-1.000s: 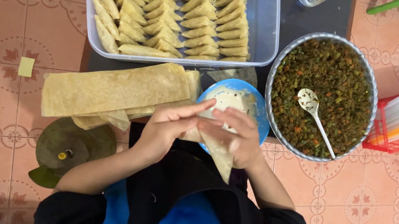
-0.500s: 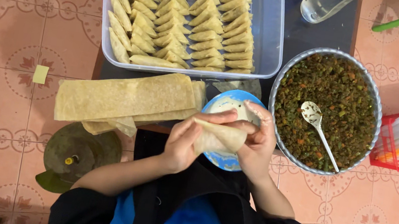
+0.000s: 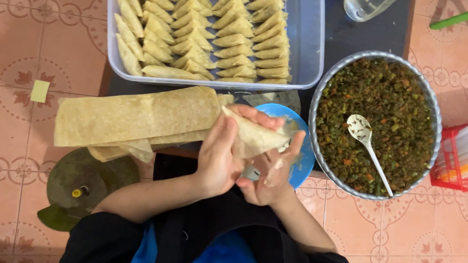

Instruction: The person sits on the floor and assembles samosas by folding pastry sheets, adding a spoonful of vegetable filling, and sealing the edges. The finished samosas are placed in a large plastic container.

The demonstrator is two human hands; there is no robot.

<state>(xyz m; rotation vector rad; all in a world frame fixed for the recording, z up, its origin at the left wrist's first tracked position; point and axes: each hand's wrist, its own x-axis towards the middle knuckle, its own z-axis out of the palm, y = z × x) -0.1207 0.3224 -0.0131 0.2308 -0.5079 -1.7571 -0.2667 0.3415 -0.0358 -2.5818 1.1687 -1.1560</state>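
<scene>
both hands, the left hand (image 3: 219,154) and the right hand (image 3: 272,173), are closed around a folded pastry cone (image 3: 258,137) above the blue plate (image 3: 301,155). beside it lies a stack of wrappers (image 3: 128,117), then the bowl of green filling (image 3: 384,122) with its spoon (image 3: 367,147), and farthest the tray of folded pastries (image 3: 305,48).

spoon (image 3: 367,149) in filling bowl (image 3: 324,89), right of pastry tray (image 3: 311,30)
</scene>
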